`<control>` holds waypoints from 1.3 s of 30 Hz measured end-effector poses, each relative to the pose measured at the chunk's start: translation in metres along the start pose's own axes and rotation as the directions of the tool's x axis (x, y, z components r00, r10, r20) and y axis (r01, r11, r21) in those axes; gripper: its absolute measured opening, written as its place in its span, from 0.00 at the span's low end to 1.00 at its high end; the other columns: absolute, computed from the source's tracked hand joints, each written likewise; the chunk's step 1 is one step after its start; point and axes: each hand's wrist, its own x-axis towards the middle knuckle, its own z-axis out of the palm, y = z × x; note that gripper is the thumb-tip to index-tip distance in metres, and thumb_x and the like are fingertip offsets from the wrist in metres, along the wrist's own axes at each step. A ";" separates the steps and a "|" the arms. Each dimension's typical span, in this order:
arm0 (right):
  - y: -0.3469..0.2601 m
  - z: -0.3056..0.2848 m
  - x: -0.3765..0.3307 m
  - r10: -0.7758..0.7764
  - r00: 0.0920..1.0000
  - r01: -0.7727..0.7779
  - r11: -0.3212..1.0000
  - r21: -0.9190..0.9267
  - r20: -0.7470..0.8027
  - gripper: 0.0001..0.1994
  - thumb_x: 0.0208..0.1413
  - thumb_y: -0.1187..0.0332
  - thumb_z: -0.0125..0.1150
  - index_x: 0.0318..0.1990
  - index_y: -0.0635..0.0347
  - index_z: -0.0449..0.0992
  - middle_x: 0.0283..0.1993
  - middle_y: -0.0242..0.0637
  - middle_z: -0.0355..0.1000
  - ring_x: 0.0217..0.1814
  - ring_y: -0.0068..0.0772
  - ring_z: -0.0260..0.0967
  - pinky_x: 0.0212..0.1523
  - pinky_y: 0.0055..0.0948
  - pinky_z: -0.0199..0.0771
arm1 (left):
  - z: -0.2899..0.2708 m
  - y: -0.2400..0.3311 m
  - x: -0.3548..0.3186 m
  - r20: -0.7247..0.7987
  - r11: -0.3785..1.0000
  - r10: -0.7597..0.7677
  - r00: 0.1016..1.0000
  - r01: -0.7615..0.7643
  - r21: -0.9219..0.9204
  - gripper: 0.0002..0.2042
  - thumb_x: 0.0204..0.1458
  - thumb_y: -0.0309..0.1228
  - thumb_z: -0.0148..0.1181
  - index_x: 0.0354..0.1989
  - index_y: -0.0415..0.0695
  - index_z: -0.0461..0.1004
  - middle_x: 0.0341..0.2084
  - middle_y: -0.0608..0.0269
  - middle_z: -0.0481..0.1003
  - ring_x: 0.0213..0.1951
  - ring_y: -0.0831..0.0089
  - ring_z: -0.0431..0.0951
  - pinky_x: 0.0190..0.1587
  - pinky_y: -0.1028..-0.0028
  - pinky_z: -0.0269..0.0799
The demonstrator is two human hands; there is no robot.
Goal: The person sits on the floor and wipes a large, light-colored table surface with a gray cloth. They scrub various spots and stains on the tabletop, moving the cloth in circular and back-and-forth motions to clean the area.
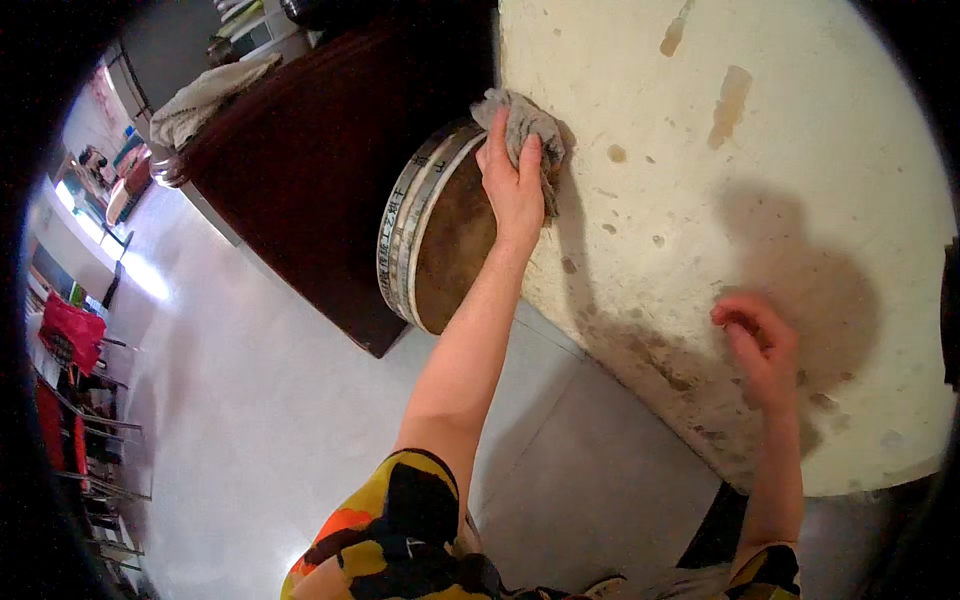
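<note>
My left hand (515,190) grips a crumpled grey rag (535,125), its thumb and fingers pressed over the cloth. The rag lies against the upper edge of a round, drum-shaped thing (460,250) and touches the pale wall (640,90) beside it. This round thing has a brown flat face and a light banded rim with dark lettering; it stands tilted, partly behind my left forearm. On the right, my right hand (762,355) is raised before the stained lower wall. Its fingers curl loosely, with a gap to the thumb, and no object shows in it.
A dark reddish-brown cabinet (290,170) stands behind the round thing, with a pale folded cloth (205,100) on its edge. Grey floor (240,380) stretches below. Stools and a bright pink item (72,330) line the far left. Brown stains mark the wall.
</note>
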 end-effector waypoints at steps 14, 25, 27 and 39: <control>-0.015 -0.014 0.002 -0.003 0.996 0.002 1.000 -0.018 -0.093 0.13 0.51 0.80 0.50 0.45 0.66 0.73 0.41 0.36 0.73 0.45 0.27 0.70 0.51 0.28 0.68 | -0.003 -0.015 -0.007 0.049 0.983 -0.003 0.999 -0.006 0.182 0.24 0.56 0.36 0.49 0.59 0.38 0.60 0.52 0.48 0.65 0.52 0.56 0.61 0.56 0.65 0.56; -0.022 -0.002 0.011 -0.024 0.997 0.020 0.999 -0.048 -0.076 0.12 0.52 0.81 0.49 0.44 0.66 0.73 0.40 0.37 0.73 0.46 0.27 0.70 0.50 0.26 0.69 | 0.004 -0.016 0.015 0.006 0.984 0.012 1.000 -0.013 0.180 0.22 0.57 0.36 0.49 0.57 0.37 0.62 0.48 0.43 0.66 0.50 0.51 0.63 0.56 0.63 0.57; -0.020 -0.002 0.012 -0.017 0.996 0.014 0.999 -0.035 -0.088 0.12 0.52 0.81 0.49 0.44 0.66 0.73 0.41 0.36 0.73 0.45 0.27 0.70 0.50 0.25 0.69 | 0.007 0.008 0.041 -0.022 0.985 0.150 0.988 -0.147 0.091 0.21 0.57 0.35 0.49 0.56 0.36 0.62 0.46 0.44 0.67 0.51 0.52 0.63 0.55 0.63 0.57; -0.018 0.001 0.017 -0.037 0.996 0.036 0.999 -0.023 -0.087 0.13 0.52 0.80 0.49 0.44 0.65 0.73 0.40 0.37 0.74 0.44 0.27 0.70 0.50 0.26 0.69 | -0.001 -0.024 -0.004 -0.010 0.960 -0.140 0.990 0.138 0.243 0.20 0.56 0.33 0.49 0.55 0.37 0.64 0.47 0.45 0.67 0.48 0.53 0.65 0.53 0.62 0.60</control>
